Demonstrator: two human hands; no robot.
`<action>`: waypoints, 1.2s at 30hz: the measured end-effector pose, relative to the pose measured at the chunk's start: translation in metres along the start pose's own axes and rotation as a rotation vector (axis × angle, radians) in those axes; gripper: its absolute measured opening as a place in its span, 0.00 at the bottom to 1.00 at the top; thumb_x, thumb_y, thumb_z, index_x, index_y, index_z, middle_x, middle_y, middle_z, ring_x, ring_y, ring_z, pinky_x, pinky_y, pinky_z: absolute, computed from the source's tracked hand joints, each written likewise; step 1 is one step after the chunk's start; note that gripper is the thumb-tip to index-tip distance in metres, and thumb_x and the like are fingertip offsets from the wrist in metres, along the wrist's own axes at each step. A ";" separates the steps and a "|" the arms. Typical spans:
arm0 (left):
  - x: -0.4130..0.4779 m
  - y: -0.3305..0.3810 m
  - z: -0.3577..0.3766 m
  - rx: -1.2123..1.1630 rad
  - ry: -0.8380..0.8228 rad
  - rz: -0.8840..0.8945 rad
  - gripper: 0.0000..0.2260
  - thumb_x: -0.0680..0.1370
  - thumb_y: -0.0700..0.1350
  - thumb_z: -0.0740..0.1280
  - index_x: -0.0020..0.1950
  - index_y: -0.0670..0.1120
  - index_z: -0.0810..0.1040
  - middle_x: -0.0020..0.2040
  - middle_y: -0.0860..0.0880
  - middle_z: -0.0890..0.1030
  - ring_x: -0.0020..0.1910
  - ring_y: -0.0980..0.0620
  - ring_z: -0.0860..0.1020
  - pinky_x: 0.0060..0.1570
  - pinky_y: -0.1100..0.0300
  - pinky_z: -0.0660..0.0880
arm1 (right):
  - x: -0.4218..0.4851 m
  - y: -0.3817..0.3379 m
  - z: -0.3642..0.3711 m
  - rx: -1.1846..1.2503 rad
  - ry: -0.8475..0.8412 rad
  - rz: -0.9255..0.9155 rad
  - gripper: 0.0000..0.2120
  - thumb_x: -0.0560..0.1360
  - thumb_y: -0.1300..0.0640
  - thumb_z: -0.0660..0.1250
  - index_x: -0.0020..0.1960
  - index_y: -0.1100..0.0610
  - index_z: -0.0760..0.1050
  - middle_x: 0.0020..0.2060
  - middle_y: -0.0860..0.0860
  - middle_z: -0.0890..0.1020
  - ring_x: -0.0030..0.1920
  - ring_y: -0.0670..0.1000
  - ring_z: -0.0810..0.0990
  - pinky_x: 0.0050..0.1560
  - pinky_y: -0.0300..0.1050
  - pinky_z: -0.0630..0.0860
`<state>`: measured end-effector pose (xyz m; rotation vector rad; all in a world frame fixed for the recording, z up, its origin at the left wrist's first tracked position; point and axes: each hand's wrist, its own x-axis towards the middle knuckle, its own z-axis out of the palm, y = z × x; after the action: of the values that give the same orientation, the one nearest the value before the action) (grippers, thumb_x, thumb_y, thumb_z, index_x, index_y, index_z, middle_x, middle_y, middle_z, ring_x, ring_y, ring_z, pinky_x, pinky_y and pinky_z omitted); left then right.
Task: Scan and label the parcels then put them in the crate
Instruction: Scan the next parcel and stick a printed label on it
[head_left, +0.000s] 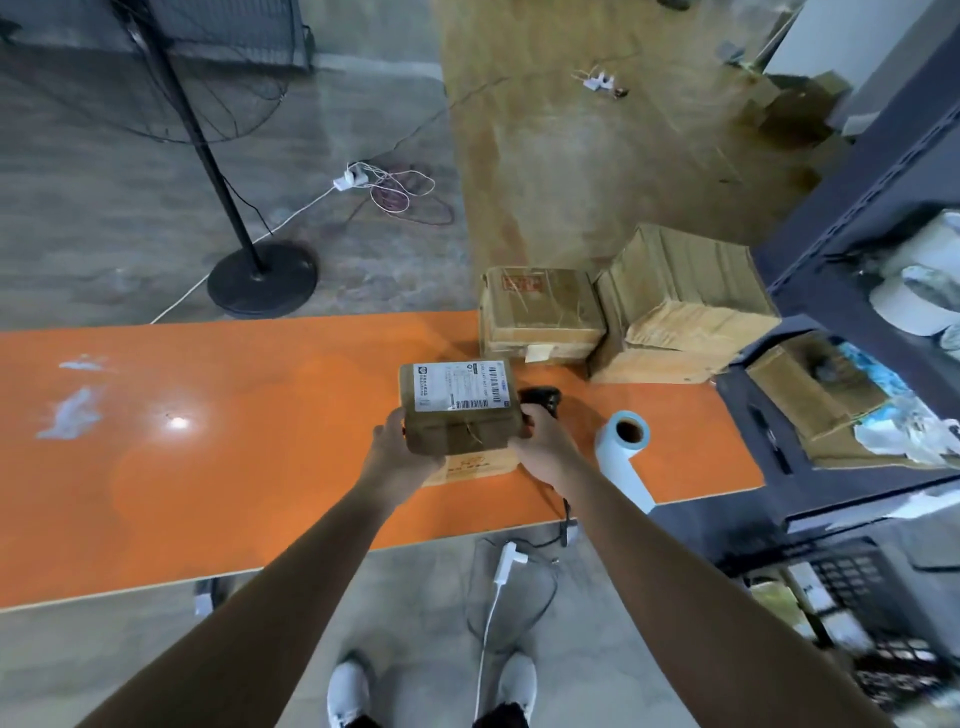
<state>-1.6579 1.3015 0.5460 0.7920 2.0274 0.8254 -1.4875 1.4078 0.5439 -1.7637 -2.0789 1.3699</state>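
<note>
A small brown parcel (460, 410) with a white shipping label on top is held above the orange table (208, 441). My left hand (397, 449) grips its left side. My right hand (545, 447) holds its right side, next to a black barcode scanner (543, 397) whose cable runs off the table's front edge. Whether the right hand also grips the scanner is unclear. A flat cardboard piece (475, 465) lies on the table under the parcel. A black crate (857, 577) sits low at the right, partly blurred.
A roll of pale blue labels (623, 452) stands right of my hands. Two larger cardboard boxes (543, 312) (680, 306) sit at the table's far right. A dark shelf unit (852, 218) holding boxes and bags fills the right. A fan stand (262, 280) rises beyond the table.
</note>
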 end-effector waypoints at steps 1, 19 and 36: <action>-0.001 0.002 0.002 0.033 -0.006 0.006 0.35 0.71 0.44 0.73 0.75 0.49 0.61 0.59 0.46 0.69 0.59 0.44 0.72 0.56 0.50 0.76 | 0.003 0.002 -0.002 -0.017 -0.010 -0.020 0.24 0.79 0.59 0.63 0.74 0.55 0.64 0.55 0.52 0.78 0.41 0.49 0.77 0.30 0.35 0.69; 0.023 0.033 0.041 0.670 0.139 -0.032 0.47 0.68 0.63 0.74 0.76 0.41 0.56 0.72 0.43 0.59 0.67 0.38 0.64 0.60 0.48 0.71 | 0.064 0.075 -0.004 -0.136 0.007 0.145 0.17 0.78 0.54 0.66 0.63 0.62 0.69 0.45 0.55 0.79 0.39 0.53 0.78 0.29 0.41 0.70; 0.071 0.048 0.000 0.936 -0.267 0.302 0.48 0.68 0.60 0.75 0.79 0.52 0.50 0.79 0.46 0.50 0.77 0.42 0.50 0.70 0.41 0.62 | 0.005 0.015 0.001 0.540 0.143 0.239 0.10 0.74 0.61 0.64 0.55 0.61 0.73 0.36 0.54 0.79 0.31 0.51 0.79 0.32 0.45 0.75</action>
<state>-1.6806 1.3839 0.5523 1.6445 2.0267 -0.1535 -1.4780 1.4101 0.5313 -1.8269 -1.2884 1.6109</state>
